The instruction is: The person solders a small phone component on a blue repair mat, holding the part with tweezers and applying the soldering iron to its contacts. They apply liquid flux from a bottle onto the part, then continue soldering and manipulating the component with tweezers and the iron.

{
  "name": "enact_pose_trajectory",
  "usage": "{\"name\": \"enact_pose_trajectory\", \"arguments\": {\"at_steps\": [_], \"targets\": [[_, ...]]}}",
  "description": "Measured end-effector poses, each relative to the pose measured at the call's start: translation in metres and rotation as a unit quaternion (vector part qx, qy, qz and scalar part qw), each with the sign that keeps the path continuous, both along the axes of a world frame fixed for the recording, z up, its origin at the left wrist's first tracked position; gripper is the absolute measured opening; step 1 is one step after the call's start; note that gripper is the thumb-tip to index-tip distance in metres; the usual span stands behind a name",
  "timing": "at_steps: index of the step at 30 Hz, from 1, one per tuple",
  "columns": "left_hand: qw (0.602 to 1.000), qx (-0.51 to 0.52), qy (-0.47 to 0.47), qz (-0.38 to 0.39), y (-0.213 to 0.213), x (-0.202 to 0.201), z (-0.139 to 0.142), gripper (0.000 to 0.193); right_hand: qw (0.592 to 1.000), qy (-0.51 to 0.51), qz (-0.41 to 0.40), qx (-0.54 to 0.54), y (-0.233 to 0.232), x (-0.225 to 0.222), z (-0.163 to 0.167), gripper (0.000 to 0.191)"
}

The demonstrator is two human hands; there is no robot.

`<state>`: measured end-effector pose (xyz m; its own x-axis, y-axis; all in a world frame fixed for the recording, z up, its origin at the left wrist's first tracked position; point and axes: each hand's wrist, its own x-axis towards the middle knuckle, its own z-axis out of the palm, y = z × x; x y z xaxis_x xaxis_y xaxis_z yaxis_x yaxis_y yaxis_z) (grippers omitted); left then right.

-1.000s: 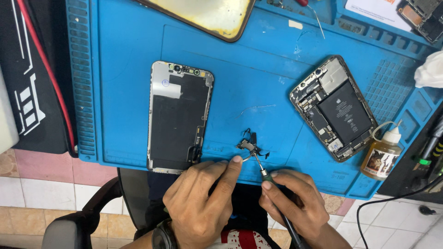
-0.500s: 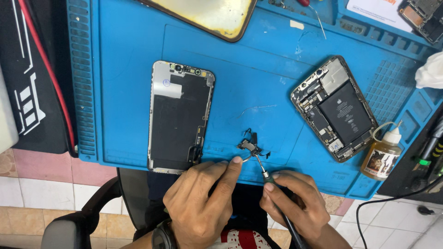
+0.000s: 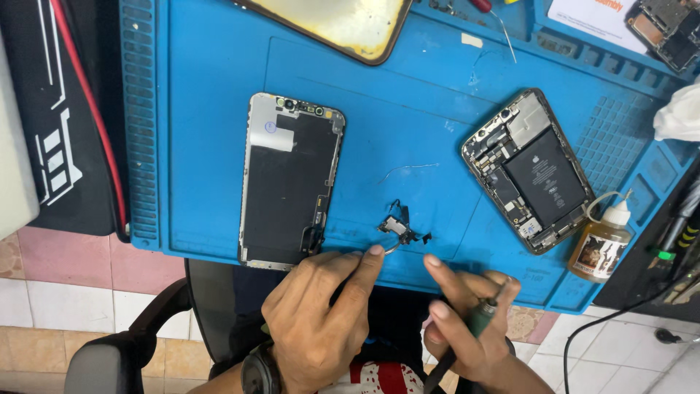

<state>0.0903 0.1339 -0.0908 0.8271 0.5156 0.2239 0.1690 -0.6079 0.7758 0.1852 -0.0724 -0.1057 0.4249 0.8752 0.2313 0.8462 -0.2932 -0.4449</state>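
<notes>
A small flex-cable part [image 3: 399,228] lies on the blue repair mat [image 3: 408,109] near its front edge. My left hand [image 3: 321,314] reaches up from below, and its index fingertip rests on the mat just below the part. My right hand [image 3: 467,321] is to the right, closed around a dark green-handled tool [image 3: 477,317] that is held away from the part, with its index finger stretched toward it. A detached phone screen [image 3: 288,182] lies face down to the left. An opened phone body [image 3: 532,171] with its black battery showing lies to the right.
A small bottle of amber liquid [image 3: 601,244] stands at the mat's right front corner. Another yellowed screen [image 3: 343,25] lies at the top, with a red-handled screwdriver [image 3: 485,7] beside it. A black pad [image 3: 58,117] lies to the left, a chair [image 3: 138,343] below, and cables [image 3: 620,321] at right.
My right hand has drawn the tool back from the small part and turned it in its grip. The left hand and the part have stayed in place.
</notes>
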Motion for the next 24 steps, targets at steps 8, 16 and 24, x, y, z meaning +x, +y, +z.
{"name": "enact_pose_trajectory", "arguments": {"at_steps": [8,16,24], "targets": [[0.998,-0.056,-0.016,0.015,0.007,-0.009,0.005,0.03,0.993,-0.108,-0.037,-0.029,0.028,-0.009,-0.01,0.031],[0.994,-0.087,-0.058,0.01,0.011,-0.018,0.003,0.028,0.996,-0.084,-0.008,-0.032,0.022,-0.011,-0.003,0.026],[0.996,-0.06,-0.063,0.03,0.012,-0.024,0.003,0.028,1.0,0.007,-0.015,0.02,-0.007,-0.016,0.0,0.026]]}}
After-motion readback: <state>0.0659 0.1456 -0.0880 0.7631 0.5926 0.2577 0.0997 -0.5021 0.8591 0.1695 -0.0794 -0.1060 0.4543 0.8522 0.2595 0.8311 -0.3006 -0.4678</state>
